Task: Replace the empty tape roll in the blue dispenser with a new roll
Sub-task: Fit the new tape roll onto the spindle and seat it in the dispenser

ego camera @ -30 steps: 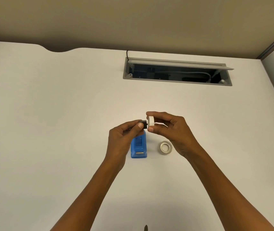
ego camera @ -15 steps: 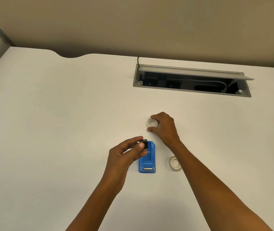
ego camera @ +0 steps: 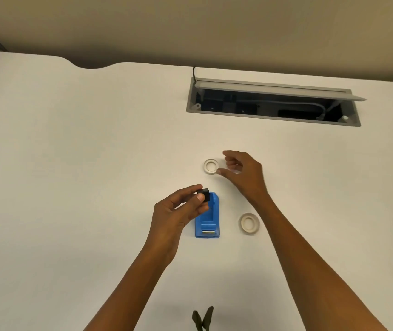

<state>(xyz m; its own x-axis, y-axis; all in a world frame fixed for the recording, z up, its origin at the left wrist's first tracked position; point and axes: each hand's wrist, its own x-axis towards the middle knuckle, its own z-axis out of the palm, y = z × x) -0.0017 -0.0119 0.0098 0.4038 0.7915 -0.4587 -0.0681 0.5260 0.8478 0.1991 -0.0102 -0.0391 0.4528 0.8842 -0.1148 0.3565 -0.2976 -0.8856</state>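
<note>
Quick count of what's out: two hands, the left hand and the right hand. One blue dispenser on the bench. Two whitish rings lying flat: one thin ring farther out and one thicker ring closer in, just right of the dispenser. One small black spindle pinched in the left grip. One open grey cable hatch set in the bench, with one white cable showing inside.
</note>
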